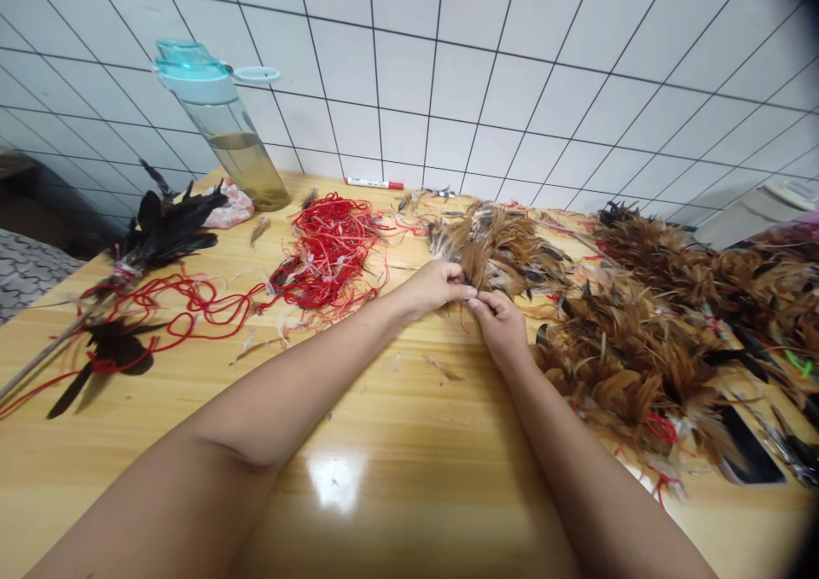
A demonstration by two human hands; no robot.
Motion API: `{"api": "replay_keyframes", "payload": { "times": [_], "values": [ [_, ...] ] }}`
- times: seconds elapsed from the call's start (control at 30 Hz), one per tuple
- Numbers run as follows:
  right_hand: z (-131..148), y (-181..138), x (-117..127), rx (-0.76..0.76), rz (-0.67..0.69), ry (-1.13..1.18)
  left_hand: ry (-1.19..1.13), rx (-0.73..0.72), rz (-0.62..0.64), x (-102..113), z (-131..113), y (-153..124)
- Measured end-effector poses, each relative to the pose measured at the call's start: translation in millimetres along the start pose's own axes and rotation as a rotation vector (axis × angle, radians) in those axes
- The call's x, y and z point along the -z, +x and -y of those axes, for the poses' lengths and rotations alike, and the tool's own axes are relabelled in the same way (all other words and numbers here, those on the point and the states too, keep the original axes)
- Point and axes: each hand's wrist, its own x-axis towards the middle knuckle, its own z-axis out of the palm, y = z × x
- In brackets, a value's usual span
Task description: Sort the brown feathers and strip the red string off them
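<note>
My left hand (436, 287) and my right hand (501, 323) meet at the middle of a glossy wooden table (384, 442). Both pinch at the near edge of a clump of brown feathers (496, 251), fingertips pressed together on it. A large heap of brown feathers (659, 340) lies just right of my right hand. Left of my left hand sits a tangle of red string (333, 251), its strands trailing leftward across the table.
A stick bound with black feathers (153, 234) and red string lies at the far left. A clear bottle with a teal lid (223, 123) stands by the tiled wall (512, 67), a red marker (374, 184) beside it. A dark flat object (752, 451) lies at right.
</note>
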Motion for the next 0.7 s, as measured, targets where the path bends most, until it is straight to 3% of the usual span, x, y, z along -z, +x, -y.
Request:
{"api": "replay_keyframes", "payload": {
  "times": [0.43,0.7],
  "values": [
    [-10.4,2.3,2.2,0.096,0.118,0.044,-0.114,0.005,0.147,-2.3,-2.0,-3.5],
    [-10.2,0.9,2.0,0.059,0.111,0.063,0.056,-0.077,0.149,3.0,-3.4,2.4]
  ]
}}
